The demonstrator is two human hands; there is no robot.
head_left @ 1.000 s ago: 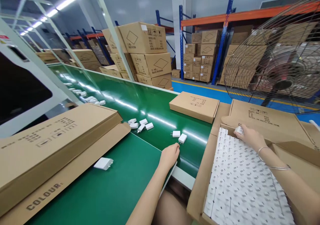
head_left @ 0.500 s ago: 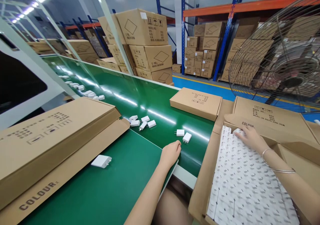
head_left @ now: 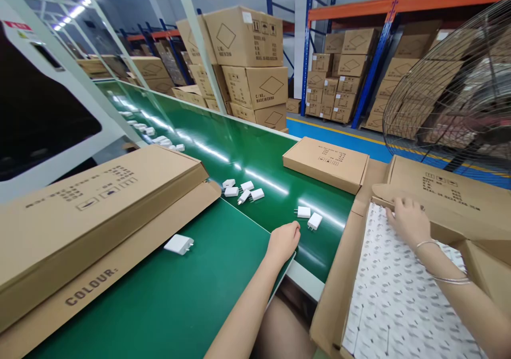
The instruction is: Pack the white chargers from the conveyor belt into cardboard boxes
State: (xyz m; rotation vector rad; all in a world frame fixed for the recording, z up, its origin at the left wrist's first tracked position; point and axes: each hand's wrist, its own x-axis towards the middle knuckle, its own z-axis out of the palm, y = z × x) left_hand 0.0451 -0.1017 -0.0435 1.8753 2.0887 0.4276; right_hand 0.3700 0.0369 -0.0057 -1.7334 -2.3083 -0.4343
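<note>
My left hand [head_left: 283, 241] is closed, its fingers curled at the edge of the green conveyor belt; what it holds, if anything, is hidden. Close to it on the belt lie two white plug chargers [head_left: 309, 216]. My right hand [head_left: 409, 221] is over the far end of an open cardboard box [head_left: 339, 274], fingers apart and reaching to the far wall. Tightly packed rows of white chargers [head_left: 383, 290] with metal prongs upward fill the part of the box that shows. Under my right palm the chargers are hidden.
More chargers [head_left: 244, 191] lie in a group on the belt [head_left: 267, 175]. A single charger [head_left: 179, 244] rests on the green work surface [head_left: 171, 300], beside a closed carton [head_left: 99, 199] at left. A flat carton [head_left: 325, 162] stands across the belt; a caged fan [head_left: 459, 87] stands at right.
The view has turned slightly left. My right hand has moved a little rightward along the box's far end, and the charger seen under its fingers before is no longer distinct. My left hand stays closed.
</note>
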